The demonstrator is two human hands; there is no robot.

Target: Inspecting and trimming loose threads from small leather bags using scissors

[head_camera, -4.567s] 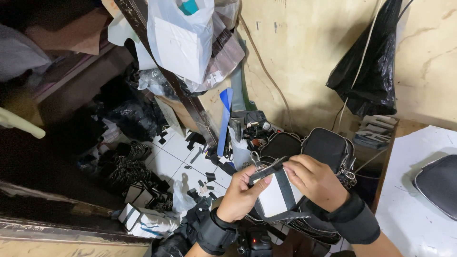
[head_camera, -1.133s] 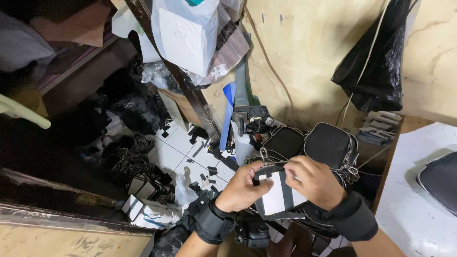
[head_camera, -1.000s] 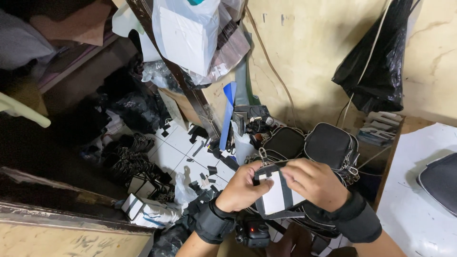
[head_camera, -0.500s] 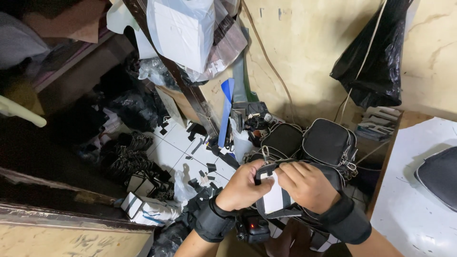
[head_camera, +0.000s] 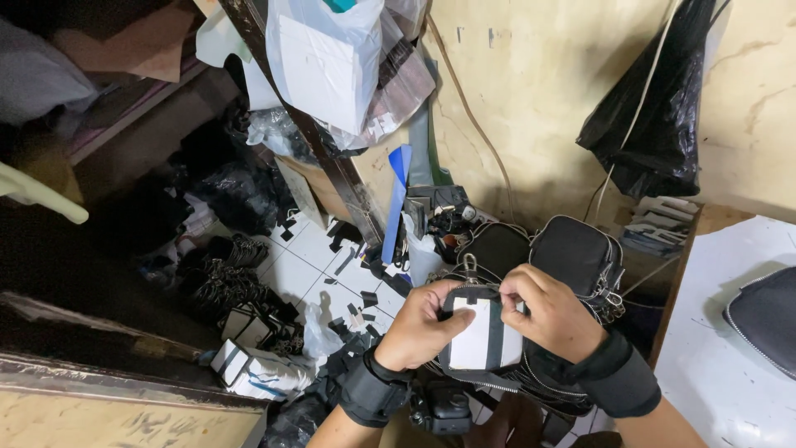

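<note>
Both my hands hold one small black pouch (head_camera: 485,336) low in the middle of the view. It has a white card panel on its face, a zipper along the edge and a metal clasp at the top. My left hand (head_camera: 423,328) grips its left side, thumb lying across the white panel. My right hand (head_camera: 554,314) pinches the top right corner. A black band wraps each wrist. Under my hands lies a pile of similar black bags (head_camera: 576,253).
A white table (head_camera: 721,348) with a dark bag (head_camera: 767,315) stands at the right. A black plastic bag (head_camera: 655,124) hangs on the yellowish wall. White plastic bags (head_camera: 323,66) hang above. Black scraps and straps (head_camera: 224,274) litter the white tiled floor at left.
The pouch has been turned and straightened between my hands, its white panel now facing up. My right hand shifted to the top corner. The view moved slightly.
</note>
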